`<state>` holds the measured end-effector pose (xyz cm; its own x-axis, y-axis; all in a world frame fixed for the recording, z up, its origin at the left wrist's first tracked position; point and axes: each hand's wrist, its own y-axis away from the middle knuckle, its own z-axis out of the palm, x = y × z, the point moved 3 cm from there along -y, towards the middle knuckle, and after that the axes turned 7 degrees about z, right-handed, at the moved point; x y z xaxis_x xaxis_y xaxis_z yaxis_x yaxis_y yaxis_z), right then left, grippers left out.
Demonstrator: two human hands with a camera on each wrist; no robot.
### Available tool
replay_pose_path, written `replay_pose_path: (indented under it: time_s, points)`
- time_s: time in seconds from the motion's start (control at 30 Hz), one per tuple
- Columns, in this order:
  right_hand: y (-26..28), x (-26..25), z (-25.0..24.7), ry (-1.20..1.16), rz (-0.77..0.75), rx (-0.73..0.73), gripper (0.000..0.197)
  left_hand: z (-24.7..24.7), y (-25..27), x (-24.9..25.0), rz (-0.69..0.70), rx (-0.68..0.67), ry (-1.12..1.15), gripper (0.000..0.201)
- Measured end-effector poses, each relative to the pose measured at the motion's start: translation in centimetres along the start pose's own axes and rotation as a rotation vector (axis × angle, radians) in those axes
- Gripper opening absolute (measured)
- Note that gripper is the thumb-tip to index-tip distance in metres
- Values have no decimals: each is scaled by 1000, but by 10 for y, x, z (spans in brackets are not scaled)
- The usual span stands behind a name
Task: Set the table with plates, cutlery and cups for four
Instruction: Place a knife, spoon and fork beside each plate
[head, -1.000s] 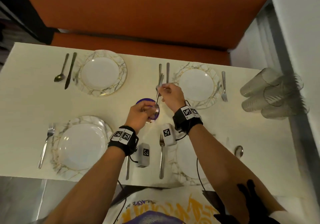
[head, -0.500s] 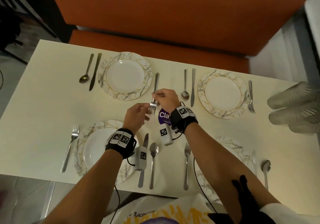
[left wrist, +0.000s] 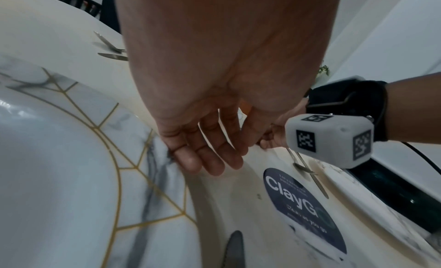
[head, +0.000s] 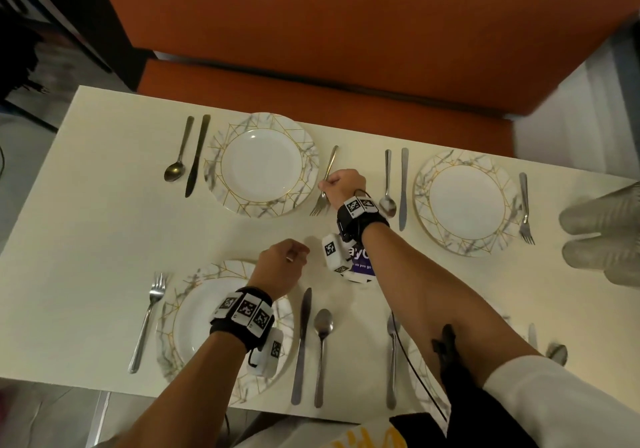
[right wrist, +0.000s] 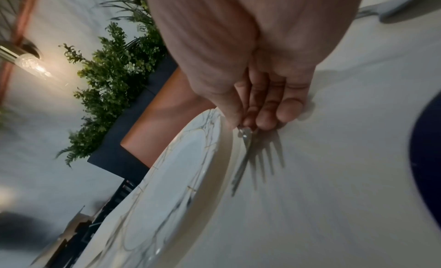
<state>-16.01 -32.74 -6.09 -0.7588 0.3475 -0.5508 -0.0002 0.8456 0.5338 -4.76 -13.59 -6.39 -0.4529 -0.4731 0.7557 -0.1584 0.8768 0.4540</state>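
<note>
My right hand point(head: 341, 187) pinches a steel fork point(head: 325, 184) by its neck, just right of the far left marbled plate point(head: 261, 163). In the right wrist view the fork point(right wrist: 245, 145) hangs tines down, low over the table beside that plate's rim point(right wrist: 203, 140); I cannot tell if it touches. My left hand point(head: 287, 260) hovers with loosely curled fingers point(left wrist: 210, 158) over the near left plate's rim point(head: 187, 284) and holds nothing. A stack of clear cups point(head: 602, 232) lies on its side at the right edge.
The far right plate point(head: 465, 201) has a spoon point(head: 387, 187) and knife point(head: 403, 187) on its left and a fork point(head: 525, 205) on its right. A knife point(head: 301, 343), spoon point(head: 322, 350) and fork point(head: 392, 361) lie near me. An orange bench point(head: 311, 31) runs behind the table.
My right hand has carried the fork away from me to the right side of the far left plate. My left hand has let go of it and drawn back toward the near left plate.
</note>
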Motion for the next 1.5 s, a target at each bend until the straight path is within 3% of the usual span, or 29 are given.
replay_pose_path:
  time_s: [0.1,0.73,0.97,1.27,1.5]
  points:
    - [-6,-5,2,37,0,14,27,1,-2,-2,-3,-10,-40,20]
    - [-16,-8,-6,75,51,1,24,4,-4,-1,-25,-30,-61,19]
    - [-2,0,-15,59,11,69,25,3,-3,0,-37,-30,-27,19]
    - [35,59,-49,-170,-106,72,17,19,-9,36,44,-56,-41,16]
    - [85,136,-126,-306,-150,191,19,83,-8,109,226,-123,-140,16]
